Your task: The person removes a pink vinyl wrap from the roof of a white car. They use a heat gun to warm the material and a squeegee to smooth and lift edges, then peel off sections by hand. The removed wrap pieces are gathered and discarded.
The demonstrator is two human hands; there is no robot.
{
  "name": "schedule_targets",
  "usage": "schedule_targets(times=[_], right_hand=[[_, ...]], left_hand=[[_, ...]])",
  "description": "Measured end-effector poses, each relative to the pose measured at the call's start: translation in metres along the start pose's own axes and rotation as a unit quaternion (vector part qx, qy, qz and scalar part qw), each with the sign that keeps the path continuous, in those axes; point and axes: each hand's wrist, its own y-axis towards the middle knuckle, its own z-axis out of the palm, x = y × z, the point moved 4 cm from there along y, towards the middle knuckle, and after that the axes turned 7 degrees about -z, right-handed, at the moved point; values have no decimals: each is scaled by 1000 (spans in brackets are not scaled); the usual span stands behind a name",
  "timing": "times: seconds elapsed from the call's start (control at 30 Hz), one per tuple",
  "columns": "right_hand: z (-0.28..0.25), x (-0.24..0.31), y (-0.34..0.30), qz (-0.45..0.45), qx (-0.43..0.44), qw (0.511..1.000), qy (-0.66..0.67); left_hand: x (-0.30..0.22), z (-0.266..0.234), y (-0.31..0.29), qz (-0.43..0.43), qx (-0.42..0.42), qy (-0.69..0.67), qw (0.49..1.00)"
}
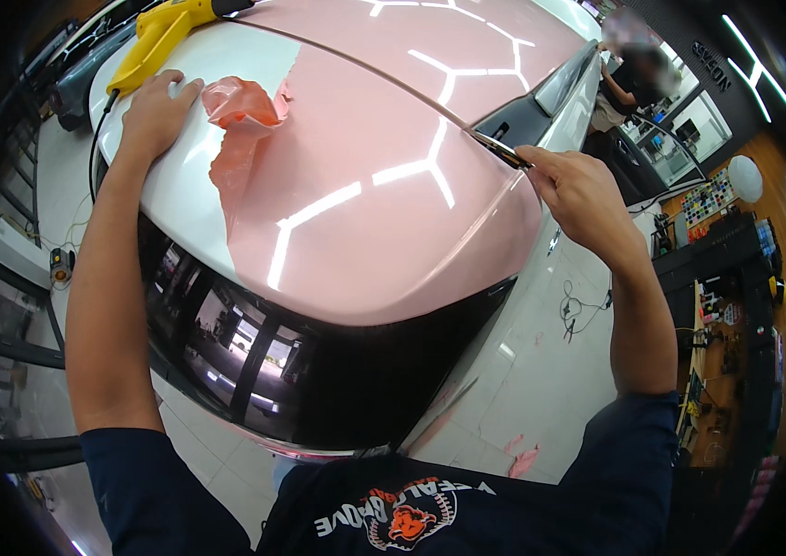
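Glossy pink film (346,157) covers much of the white car panel (180,195) in front of me. Its left edge is peeled up into a crumpled flap (245,120). My left hand (157,111) rests on the bare white part, fingers apart, beside the flap. Right above it lies a yellow heat gun (159,42), apart from its grip, with a black cord. With fingers closed, my right hand (583,190) holds a slim, dark, knife-like tool (506,151). The tool lies along the film's right edge, by the dark trim piece (509,125). Its tip is hard to make out.
Below the film, a dark glossy car window (319,380) curves toward me. Pink scraps (524,459) and a thin dark cable (573,310) lie on the tiled floor. Another person (634,83) stands at the far right beside the car. Dark workbenches (726,250) line the right side.
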Motion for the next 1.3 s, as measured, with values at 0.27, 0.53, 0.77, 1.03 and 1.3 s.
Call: schedule_targets(times=[0.27, 0.53, 0.77, 1.03, 1.3], right_hand=[[1, -19, -24, 5, 10, 1000, -2], [-1, -11, -20, -1, -72, 994, 84], [17, 1, 6, -18, -91, 989, 115], [21, 3, 12, -21, -75, 991, 109], [15, -4, 7, -28, -54, 995, 83]], left_hand=[[8, 7, 7, 24, -13, 20, 999], [16, 11, 13, 35, -15, 13, 999], [9, 7, 8, 31, -9, 1, 999], [5, 4, 4, 41, -23, -9, 999], [12, 9, 12, 29, -6, 10, 1000]])
